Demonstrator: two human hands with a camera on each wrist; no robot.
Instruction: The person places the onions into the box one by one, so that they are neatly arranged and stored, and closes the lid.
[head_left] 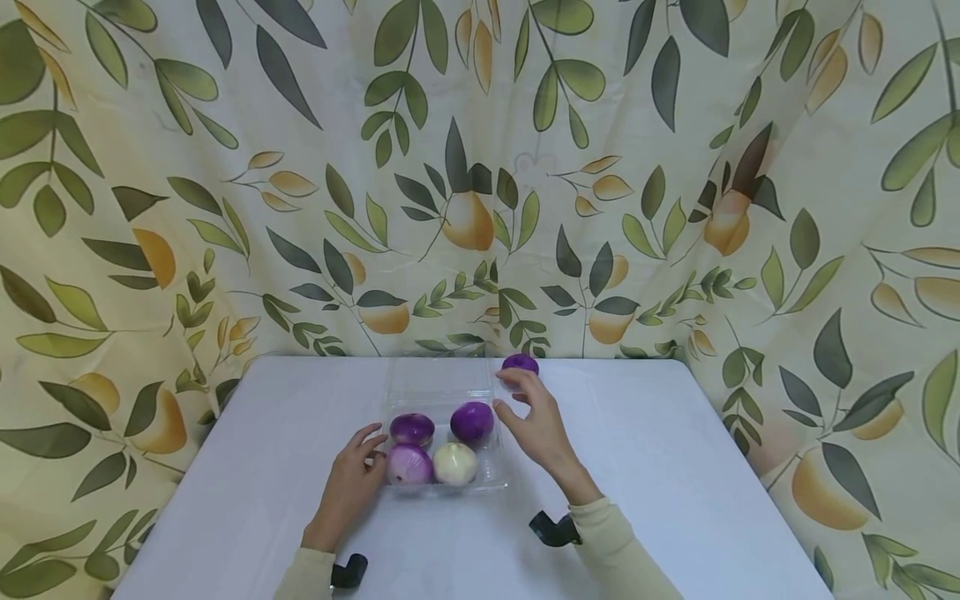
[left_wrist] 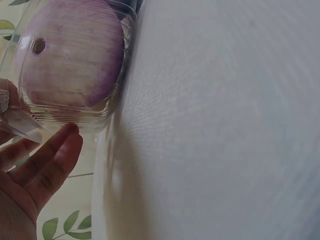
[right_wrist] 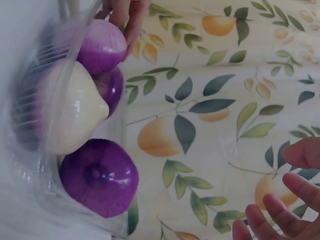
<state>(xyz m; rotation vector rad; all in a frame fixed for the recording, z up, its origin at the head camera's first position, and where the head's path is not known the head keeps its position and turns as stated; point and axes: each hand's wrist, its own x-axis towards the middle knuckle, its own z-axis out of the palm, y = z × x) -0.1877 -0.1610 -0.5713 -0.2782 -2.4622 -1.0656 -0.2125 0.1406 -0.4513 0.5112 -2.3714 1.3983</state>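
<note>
From where I stand, looking with the head view, an open clear plastic box (head_left: 492, 477) sits on the white cloth-covered surface (head_left: 645, 442), its lid (head_left: 420, 379) laid back toward the leaf-and-fruit patterned curtain (head_left: 480, 208). It holds four round onions: a dark purple one at back left (head_left: 412, 429), a deep purple one at back right (head_left: 472, 422), a pale purple one at front left (head_left: 408, 464) and a creamy white one (head_left: 454, 464) at front right. A fifth, dark purple onion (head_left: 521, 362) lies outside, near the far edge. The left hand (head_left: 351, 479) is at the box's left side, fingers slightly apart. The right hand (head_left: 542, 429) is raised beside the right wall, partly covering the fifth onion; I can't tell whether they touch.

In the left wrist view, the pale purple onion shows through the ribbed wall, with parted fingers right by the plastic.

In the right wrist view, the right hand's fingers are spread, holding nothing, well apart from the four boxed onions; the left fingers show beyond the pale purple one.
</note>
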